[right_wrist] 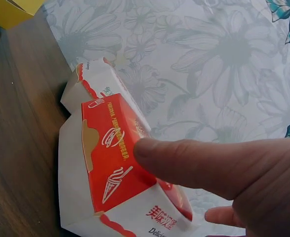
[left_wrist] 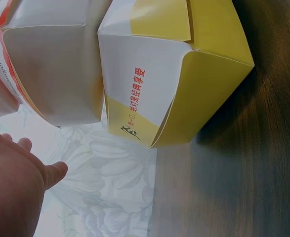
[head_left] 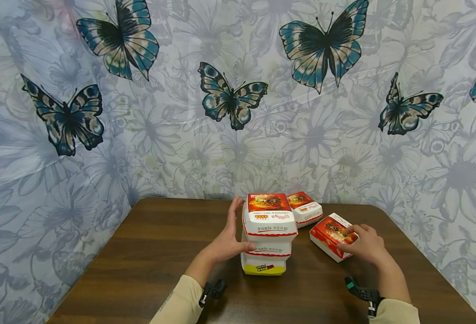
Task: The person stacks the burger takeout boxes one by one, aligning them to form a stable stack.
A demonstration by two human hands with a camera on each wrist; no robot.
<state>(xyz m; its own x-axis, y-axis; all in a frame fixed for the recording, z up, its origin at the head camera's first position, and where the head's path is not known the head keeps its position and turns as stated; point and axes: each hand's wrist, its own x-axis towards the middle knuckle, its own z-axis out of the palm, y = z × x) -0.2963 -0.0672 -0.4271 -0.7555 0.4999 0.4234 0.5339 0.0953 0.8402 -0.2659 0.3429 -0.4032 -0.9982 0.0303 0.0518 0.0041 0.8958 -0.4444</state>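
Note:
Burger boxes stand in a stack near the table's middle in the head view: a red-topped white box (head_left: 269, 215) above, a white one (head_left: 271, 249) between, and a yellow-and-white box (head_left: 264, 266) at the bottom. My left hand (head_left: 224, 243) is spread at the stack's left side, thumb toward its front; in the left wrist view the fingers look apart from the boxes. On the right, my right hand (head_left: 365, 245) is over a red-and-white burger box (head_left: 331, 234) lying on the table. Its thumb (right_wrist: 184, 160) is at the box's red top; the other fingers are mostly hidden.
Another red-and-white burger box (head_left: 305, 209) lies behind the stack, to its right. All boxes are on a brown wooden table (head_left: 140, 261), whose back edge meets a butterfly-patterned cloth (head_left: 173, 148). Straps with black mounts (head_left: 361, 290) are on both wrists.

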